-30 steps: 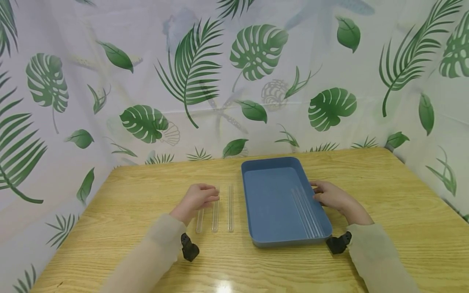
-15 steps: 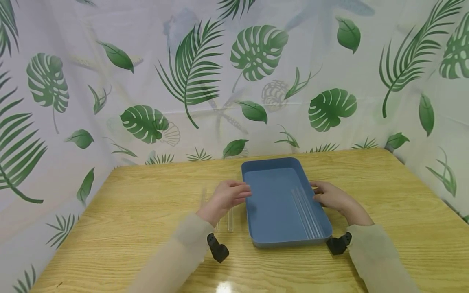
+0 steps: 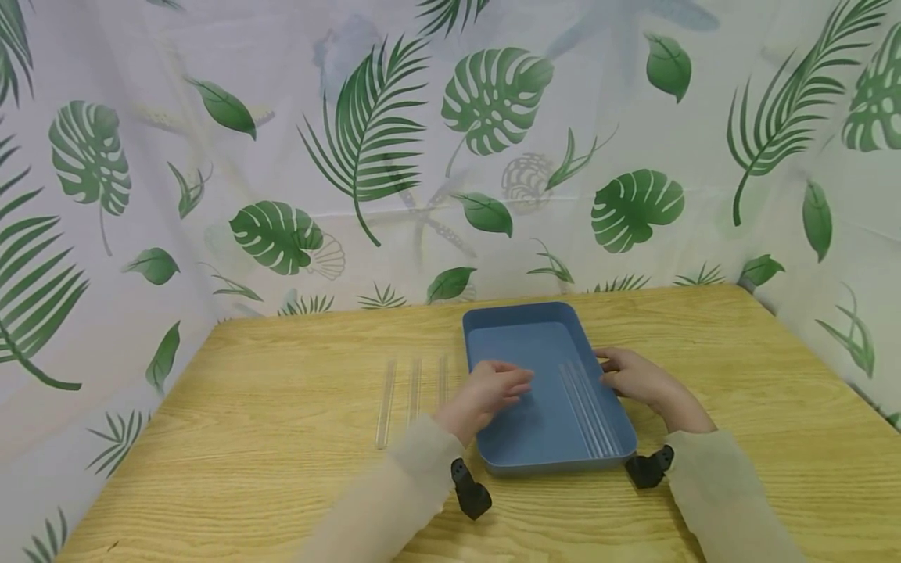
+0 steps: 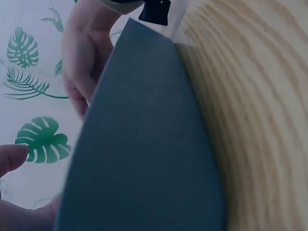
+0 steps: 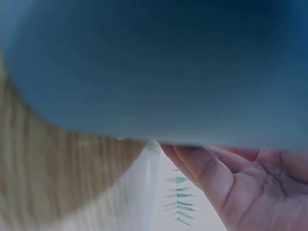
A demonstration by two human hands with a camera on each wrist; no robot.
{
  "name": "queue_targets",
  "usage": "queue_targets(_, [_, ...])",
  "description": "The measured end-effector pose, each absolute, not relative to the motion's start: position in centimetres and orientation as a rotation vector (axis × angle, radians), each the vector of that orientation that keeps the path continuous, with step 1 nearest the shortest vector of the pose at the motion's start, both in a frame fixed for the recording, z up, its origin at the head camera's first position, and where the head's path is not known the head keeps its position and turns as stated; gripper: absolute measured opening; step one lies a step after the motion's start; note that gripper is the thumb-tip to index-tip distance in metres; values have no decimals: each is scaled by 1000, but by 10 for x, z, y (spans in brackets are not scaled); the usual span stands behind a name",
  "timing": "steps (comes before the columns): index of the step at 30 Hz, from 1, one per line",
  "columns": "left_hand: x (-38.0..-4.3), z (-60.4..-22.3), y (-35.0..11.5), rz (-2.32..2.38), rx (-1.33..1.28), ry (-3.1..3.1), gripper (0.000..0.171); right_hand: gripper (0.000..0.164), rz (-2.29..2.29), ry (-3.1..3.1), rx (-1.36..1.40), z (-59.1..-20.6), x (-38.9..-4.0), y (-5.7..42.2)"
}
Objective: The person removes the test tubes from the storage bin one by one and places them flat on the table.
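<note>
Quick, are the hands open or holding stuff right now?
Left hand: open over the blue tray, holding nothing I can see.
Right hand: at the tray's side; can't tell whether it grips.

Blue-grey tray [image 4: 144, 134], centre; left hand [image 4: 21, 214], lower left (from my remote station I see one digit apart); right hand [image 4: 83, 53], beyond the tray; black wrist device [image 4: 155, 11], top; wood-grain table [image 4: 255, 96], right; leaf-print cloth [image 4: 29, 108], left.
</note>
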State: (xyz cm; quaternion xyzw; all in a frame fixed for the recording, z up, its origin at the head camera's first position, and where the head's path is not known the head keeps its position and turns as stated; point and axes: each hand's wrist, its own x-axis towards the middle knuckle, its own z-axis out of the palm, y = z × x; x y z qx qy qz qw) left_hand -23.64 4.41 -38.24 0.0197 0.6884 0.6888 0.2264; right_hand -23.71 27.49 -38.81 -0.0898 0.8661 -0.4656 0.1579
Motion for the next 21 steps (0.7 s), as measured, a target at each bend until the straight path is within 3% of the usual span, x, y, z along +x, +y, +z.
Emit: queue_targets(21, [-217, -402, 94, 1819, -35, 1940, 40, 48, -1334, 2476, -264, -388, -237, 275])
